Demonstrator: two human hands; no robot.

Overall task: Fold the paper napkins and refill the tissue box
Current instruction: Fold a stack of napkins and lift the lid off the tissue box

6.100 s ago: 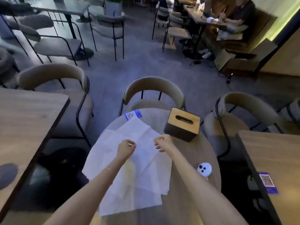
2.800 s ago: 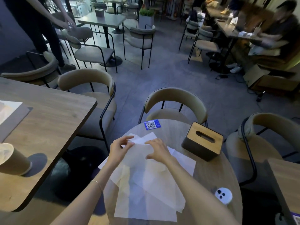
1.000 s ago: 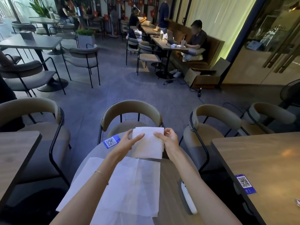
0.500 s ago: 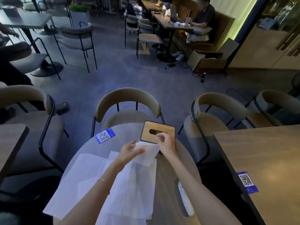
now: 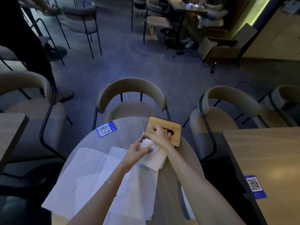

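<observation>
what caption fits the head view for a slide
Right hand grips the tissue box lid while left hand holds a folded napkin.

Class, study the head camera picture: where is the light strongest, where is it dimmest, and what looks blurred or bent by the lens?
Head view: brightest at the yellow-green lit wall top right; the floor and left edge are dim and bluish. The unfolded napkins pick up a blue tint. The standing person's hand top left is motion-blurred. The wide lens bends the chairs and the round table's edge.
</observation>
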